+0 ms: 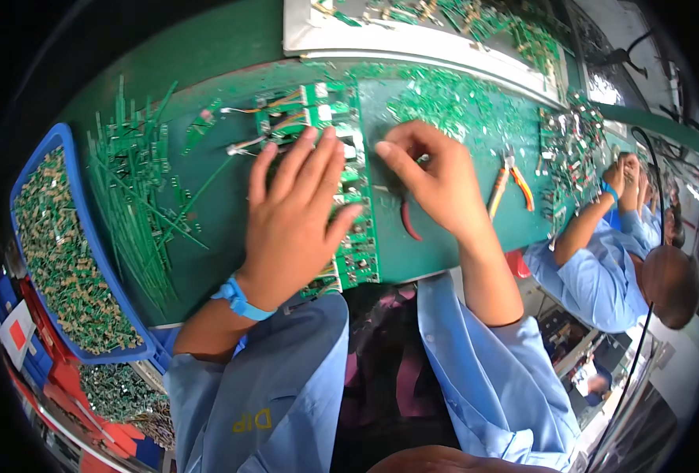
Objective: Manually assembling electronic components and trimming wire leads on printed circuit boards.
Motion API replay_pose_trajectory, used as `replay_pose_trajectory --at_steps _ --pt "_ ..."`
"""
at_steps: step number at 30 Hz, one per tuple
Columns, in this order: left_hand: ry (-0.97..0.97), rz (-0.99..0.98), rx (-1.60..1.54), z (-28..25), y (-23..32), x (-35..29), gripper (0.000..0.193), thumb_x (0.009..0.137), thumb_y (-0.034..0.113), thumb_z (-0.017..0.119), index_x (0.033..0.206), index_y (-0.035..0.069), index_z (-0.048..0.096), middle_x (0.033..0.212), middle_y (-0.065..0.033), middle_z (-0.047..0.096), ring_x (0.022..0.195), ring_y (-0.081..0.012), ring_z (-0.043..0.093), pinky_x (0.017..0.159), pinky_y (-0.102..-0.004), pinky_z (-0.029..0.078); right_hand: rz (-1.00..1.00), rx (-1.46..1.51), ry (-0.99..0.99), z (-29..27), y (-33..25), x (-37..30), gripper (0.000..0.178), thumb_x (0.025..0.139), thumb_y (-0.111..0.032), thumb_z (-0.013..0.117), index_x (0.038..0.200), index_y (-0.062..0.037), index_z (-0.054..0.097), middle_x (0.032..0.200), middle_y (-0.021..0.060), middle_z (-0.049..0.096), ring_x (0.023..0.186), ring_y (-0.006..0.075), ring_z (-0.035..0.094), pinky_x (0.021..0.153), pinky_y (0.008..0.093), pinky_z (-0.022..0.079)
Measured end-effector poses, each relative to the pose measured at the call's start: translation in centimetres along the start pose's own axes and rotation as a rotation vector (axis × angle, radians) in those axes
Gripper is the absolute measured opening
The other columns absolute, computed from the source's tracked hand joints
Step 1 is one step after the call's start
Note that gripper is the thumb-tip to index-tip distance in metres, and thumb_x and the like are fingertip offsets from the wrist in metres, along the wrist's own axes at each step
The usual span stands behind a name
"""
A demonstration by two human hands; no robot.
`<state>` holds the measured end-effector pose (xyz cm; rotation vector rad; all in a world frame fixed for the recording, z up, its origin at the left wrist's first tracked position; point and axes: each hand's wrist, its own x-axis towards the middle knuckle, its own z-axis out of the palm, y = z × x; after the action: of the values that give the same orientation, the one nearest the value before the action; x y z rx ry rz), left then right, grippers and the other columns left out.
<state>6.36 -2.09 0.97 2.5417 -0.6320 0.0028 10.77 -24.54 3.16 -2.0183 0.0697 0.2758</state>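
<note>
My left hand (290, 217) lies flat across a green circuit board panel (357, 254), fingers spread and pointing away from me. The panel carries rows of small parts, and wires with pale plugs (243, 147) stick out at its far left. Just right of the panel, my right hand (440, 177) is closed, with curled fingers and the thumb pointing left. What its fingers hold, if anything, is hidden. Below that hand a curved red handle (409, 221) shows on the green mat; the rest of that tool is covered.
Thin green board strips (133, 213) lie piled at left beside a blue bin (89, 244) of small boards. Orange-handled cutters (509, 177) lie at right. Green scraps (436, 98) and a white-edged tray (436, 49) are beyond. A co-worker (602, 268) sits at far right.
</note>
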Motion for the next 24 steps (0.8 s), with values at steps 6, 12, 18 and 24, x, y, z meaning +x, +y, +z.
replay_pose_trajectory --at_steps 6,12,18,24 --pt "0.152 0.015 -0.01 0.0 -1.6 1.4 0.063 0.1 0.025 0.074 0.158 0.004 0.06 0.172 -0.012 0.054 0.163 -0.0312 0.044 0.135 -0.062 0.021 -0.352 -0.9 0.012 -2.8 3.3 -7.4 0.052 0.083 -0.034 0.092 0.119 -0.0043 0.068 0.141 0.0221 0.062 0.121 0.0412 0.064 0.101 0.0502 0.051" --pt "0.173 0.018 -0.019 1.1 -2.3 2.4 0.051 0.097 0.021 0.076 0.146 0.008 0.068 0.168 -0.0091 0.058 0.161 -0.0303 0.046 0.134 -0.0656 0.02 -0.382 -0.906 -0.106 -4.3 4.6 -7.5 0.043 0.086 -0.029 0.088 0.115 -0.005 0.068 0.145 0.0211 0.054 0.12 0.041 0.058 0.104 0.0502 0.046" --pt "0.211 0.009 -0.095 1.3 -2.4 2.1 0.037 0.098 0.019 0.075 0.134 0.012 0.074 0.163 -0.006 0.063 0.161 -0.0306 0.047 0.134 -0.0662 0.017 -0.129 -0.413 -0.265 -7.4 2.3 -2.6 0.019 0.1 -0.02 0.078 0.107 -0.0057 0.069 0.113 0.0101 0.062 0.093 0.0241 0.056 0.085 0.0371 0.047" --pt "0.213 0.014 -0.16 1.0 -2.6 2.1 0.024 0.098 0.018 0.075 0.122 0.013 0.079 0.16 -0.004 0.066 0.161 -0.0314 0.047 0.135 -0.0654 0.016 0.018 -0.107 -0.527 -7.8 2.1 1.6 0.017 0.109 -0.016 0.07 0.095 -0.0056 0.069 0.085 -0.0005 0.057 0.075 0.0132 0.046 0.069 0.0306 0.041"
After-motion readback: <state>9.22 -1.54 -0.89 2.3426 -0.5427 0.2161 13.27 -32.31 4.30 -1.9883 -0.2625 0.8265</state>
